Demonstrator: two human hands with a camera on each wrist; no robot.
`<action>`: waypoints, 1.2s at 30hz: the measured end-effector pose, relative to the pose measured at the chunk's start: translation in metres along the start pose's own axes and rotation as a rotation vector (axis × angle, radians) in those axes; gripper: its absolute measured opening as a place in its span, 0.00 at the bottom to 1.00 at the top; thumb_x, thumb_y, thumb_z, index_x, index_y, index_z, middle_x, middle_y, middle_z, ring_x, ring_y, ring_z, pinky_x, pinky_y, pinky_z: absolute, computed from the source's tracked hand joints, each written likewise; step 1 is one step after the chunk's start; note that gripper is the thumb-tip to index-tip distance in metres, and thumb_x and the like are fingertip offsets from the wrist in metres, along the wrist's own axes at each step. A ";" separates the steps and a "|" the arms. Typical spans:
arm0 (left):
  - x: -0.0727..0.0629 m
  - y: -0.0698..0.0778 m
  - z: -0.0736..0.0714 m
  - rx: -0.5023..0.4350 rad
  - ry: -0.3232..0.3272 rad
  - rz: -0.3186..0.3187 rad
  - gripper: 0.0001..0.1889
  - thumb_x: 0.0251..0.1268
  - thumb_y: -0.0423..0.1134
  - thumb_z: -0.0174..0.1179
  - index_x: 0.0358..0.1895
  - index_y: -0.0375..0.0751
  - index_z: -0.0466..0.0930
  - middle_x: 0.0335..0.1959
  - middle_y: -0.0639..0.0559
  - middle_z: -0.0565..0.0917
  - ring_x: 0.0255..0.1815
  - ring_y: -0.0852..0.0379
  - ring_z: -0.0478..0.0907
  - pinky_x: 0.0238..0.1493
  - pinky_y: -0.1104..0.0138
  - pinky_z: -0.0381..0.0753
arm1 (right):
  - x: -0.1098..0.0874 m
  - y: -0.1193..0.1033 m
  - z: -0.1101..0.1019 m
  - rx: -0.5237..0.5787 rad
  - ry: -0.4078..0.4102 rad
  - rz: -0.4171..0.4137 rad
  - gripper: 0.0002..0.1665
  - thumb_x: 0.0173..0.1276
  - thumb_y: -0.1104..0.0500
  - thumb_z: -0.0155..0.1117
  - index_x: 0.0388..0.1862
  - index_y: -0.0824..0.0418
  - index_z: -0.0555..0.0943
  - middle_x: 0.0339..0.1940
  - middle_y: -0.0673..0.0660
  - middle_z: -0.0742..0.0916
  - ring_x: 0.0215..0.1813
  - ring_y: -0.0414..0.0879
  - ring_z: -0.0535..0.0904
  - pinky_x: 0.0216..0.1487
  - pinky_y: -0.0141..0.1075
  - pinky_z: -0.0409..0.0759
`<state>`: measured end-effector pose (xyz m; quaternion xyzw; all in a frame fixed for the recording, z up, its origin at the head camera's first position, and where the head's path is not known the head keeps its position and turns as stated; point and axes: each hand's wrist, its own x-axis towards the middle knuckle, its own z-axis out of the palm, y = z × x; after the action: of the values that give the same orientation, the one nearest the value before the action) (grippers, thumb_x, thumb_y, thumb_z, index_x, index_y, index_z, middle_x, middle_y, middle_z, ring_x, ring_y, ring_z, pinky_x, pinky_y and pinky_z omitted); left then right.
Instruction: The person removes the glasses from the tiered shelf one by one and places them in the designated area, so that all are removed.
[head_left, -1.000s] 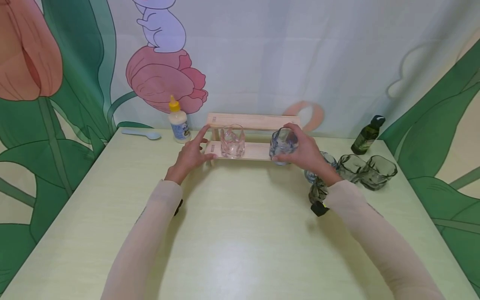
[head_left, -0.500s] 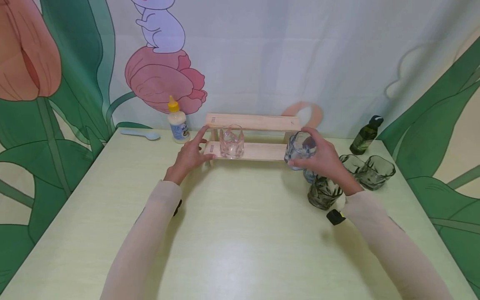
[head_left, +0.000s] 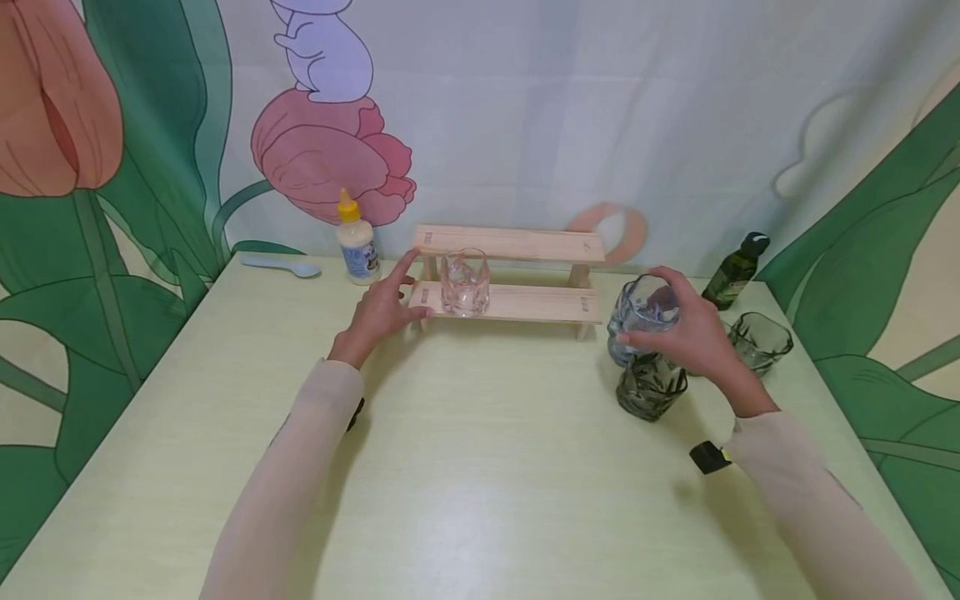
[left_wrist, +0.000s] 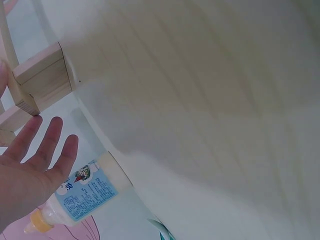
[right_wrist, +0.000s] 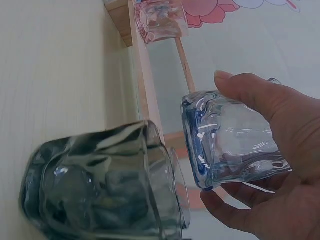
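My right hand (head_left: 686, 333) grips a blue-tinted drinking glass (right_wrist: 235, 135), thumb on one side and fingers on the other. In the head view this glass overlaps a second bluish one on the table, mostly hidden. Right below stands a dark grey-green glass (head_left: 651, 390), large in the right wrist view. My left hand (head_left: 378, 317) touches the left end of a two-step wooden rack (head_left: 517, 304), its index finger at the upper board and thumb at the lower. Three straight fingers show in the left wrist view. A pink glass (head_left: 465, 287) sits on the lower board.
Another grey-green glass (head_left: 761, 343) stands at the right, partly behind my right hand. A dark green bottle (head_left: 735, 271) is at the back right. At the back left are a yellow-capped squeeze bottle (head_left: 360, 248) and a pale spoon (head_left: 281, 265).
My right hand has carried the blue-tinted glass off the right part of the rack's lower board, rightward and toward the grey-green glasses. My left hand has stayed at the rack.
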<state>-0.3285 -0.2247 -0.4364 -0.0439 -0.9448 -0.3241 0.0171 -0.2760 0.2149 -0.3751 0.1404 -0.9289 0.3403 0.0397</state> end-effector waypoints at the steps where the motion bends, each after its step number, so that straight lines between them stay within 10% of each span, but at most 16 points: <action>1: 0.000 0.001 0.000 0.000 0.000 -0.001 0.54 0.60 0.44 0.72 0.80 0.69 0.41 0.69 0.40 0.76 0.63 0.36 0.76 0.58 0.41 0.77 | -0.003 0.002 -0.002 -0.006 0.008 0.000 0.58 0.55 0.46 0.79 0.78 0.54 0.57 0.56 0.66 0.78 0.56 0.61 0.74 0.48 0.57 0.75; 36: -0.003 0.004 -0.002 -0.003 -0.014 -0.004 0.54 0.61 0.44 0.71 0.80 0.71 0.39 0.69 0.41 0.74 0.64 0.37 0.76 0.58 0.41 0.77 | -0.068 0.055 -0.040 -0.049 0.074 0.121 0.61 0.56 0.48 0.79 0.80 0.57 0.52 0.72 0.75 0.66 0.66 0.74 0.65 0.50 0.68 0.70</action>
<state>-0.3250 -0.2232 -0.4322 -0.0445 -0.9446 -0.3250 0.0096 -0.2277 0.2965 -0.3895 0.0701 -0.9417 0.3241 0.0569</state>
